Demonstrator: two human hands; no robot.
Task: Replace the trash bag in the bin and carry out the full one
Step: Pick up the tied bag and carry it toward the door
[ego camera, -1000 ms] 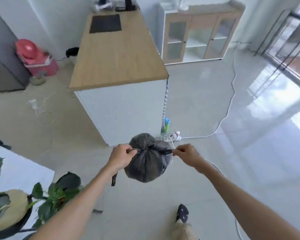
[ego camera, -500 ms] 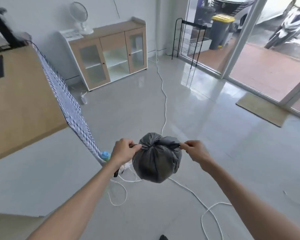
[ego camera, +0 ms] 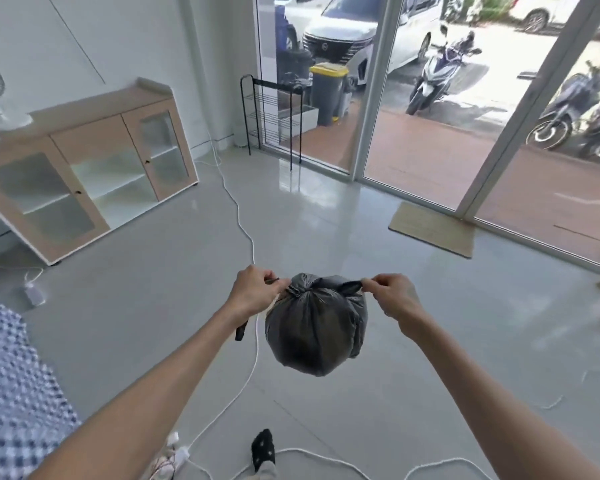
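Note:
A full dark grey trash bag point(ego camera: 314, 327) hangs in the air in front of me, round and knotted at the top. My left hand point(ego camera: 255, 291) grips the bag's left tie end, and a short black strip dangles below that hand. My right hand point(ego camera: 392, 294) pinches the right tie end. Both hands pull the ends apart at the knot. The indoor bin is not in view.
A white cord point(ego camera: 246, 233) runs across the glossy floor under the bag. A wooden cabinet point(ego camera: 87, 168) stands at the left, a black wire rack point(ego camera: 274, 116) by the glass doors point(ego camera: 374, 88). A doormat point(ego camera: 433, 228) lies at the doorway. A yellow-lidded bin point(ego camera: 328, 88) stands outside.
My view has swung right, from the counter towards the glass doors. The bag stays held between both hands, carried along with me.

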